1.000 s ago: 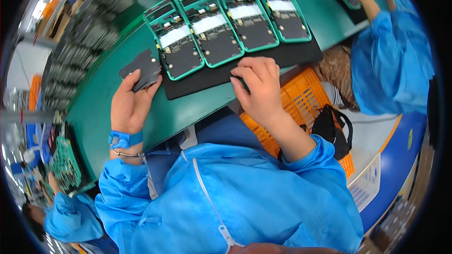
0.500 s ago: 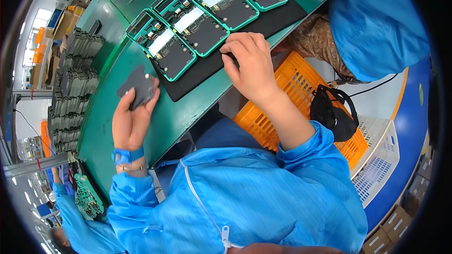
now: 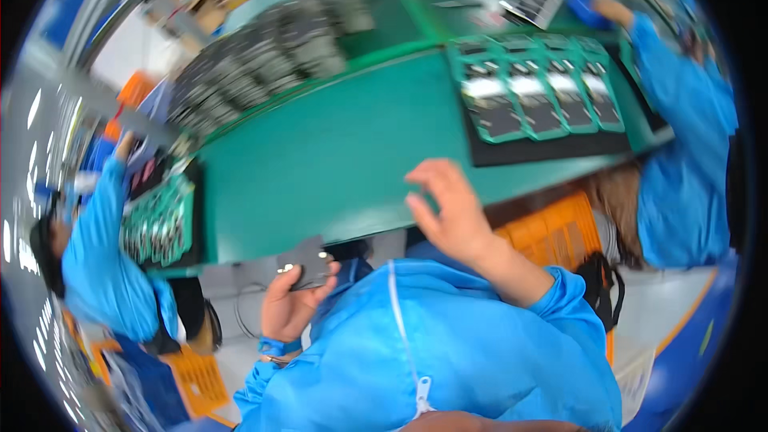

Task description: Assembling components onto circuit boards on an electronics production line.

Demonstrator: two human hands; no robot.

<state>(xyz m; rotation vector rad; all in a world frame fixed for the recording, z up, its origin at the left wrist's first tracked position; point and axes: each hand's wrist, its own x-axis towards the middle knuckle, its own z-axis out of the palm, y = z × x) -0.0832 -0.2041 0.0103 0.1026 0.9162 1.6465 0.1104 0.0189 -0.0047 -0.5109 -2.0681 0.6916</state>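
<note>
My left hand (image 3: 290, 308), with a blue band at the wrist, holds a thin dark grey plate (image 3: 307, 258) between thumb and fingers, low at the table's near edge. My right hand (image 3: 450, 208) hovers above that same edge with its fingers bent and apart, nothing in them. To its upper right, several green-framed device housings (image 3: 544, 104) stand side by side on a black mat (image 3: 512, 155). Each has a white strip across a dark inside. Motion blur hides fine detail.
Stacks of thin grey parts (image 3: 268, 52) line the far side of the green table (image 3: 336, 164). Co-workers in blue sit at left (image 3: 108, 264) and right (image 3: 684, 176). An orange crate (image 3: 552, 232) and a black bag (image 3: 596, 284) are below the edge at right.
The view has swung left, bringing both co-workers more fully in. My left hand has drawn back toward my body with the plate. My right hand is now farther from the housings.
</note>
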